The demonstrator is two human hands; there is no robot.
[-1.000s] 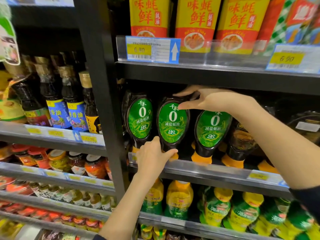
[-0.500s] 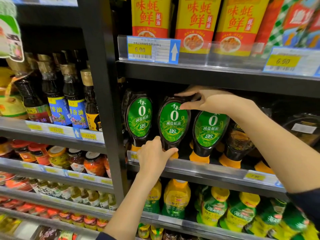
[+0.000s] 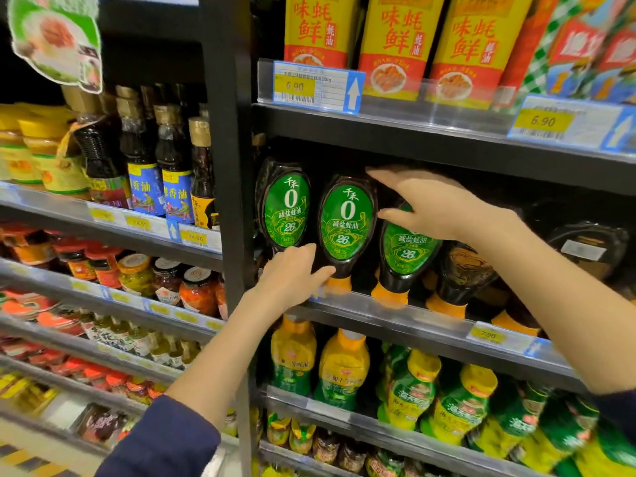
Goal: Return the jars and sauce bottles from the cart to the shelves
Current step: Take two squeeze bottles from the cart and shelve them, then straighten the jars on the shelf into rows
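Note:
Three dark upside-down sauce bottles with green "0" labels and orange caps stand in a row on the middle shelf [image 3: 423,320]. My left hand [image 3: 292,280] is at the base of the middle sauce bottle [image 3: 346,222], whose neck sits between thumb and fingers just above the cap. My right hand [image 3: 433,204] hovers with fingers spread, in front of the top of the right green-label bottle [image 3: 407,253] and beside the middle one, holding nothing. The left green-label bottle [image 3: 285,208] stands upright by the black upright post [image 3: 229,201].
More dark bottles [image 3: 461,277] lean further right on the same shelf. Yellow-red sauce packs [image 3: 395,39] fill the shelf above, green-yellow bottles [image 3: 344,370] the shelf below. The left bay holds sesame oil bottles [image 3: 144,166] and rows of jars [image 3: 165,277].
My right hand let go of the middle bottle's top and opened, moving slightly right. My left hand's fingers loosened and stretched along the bottle's neck. The view shifted closer.

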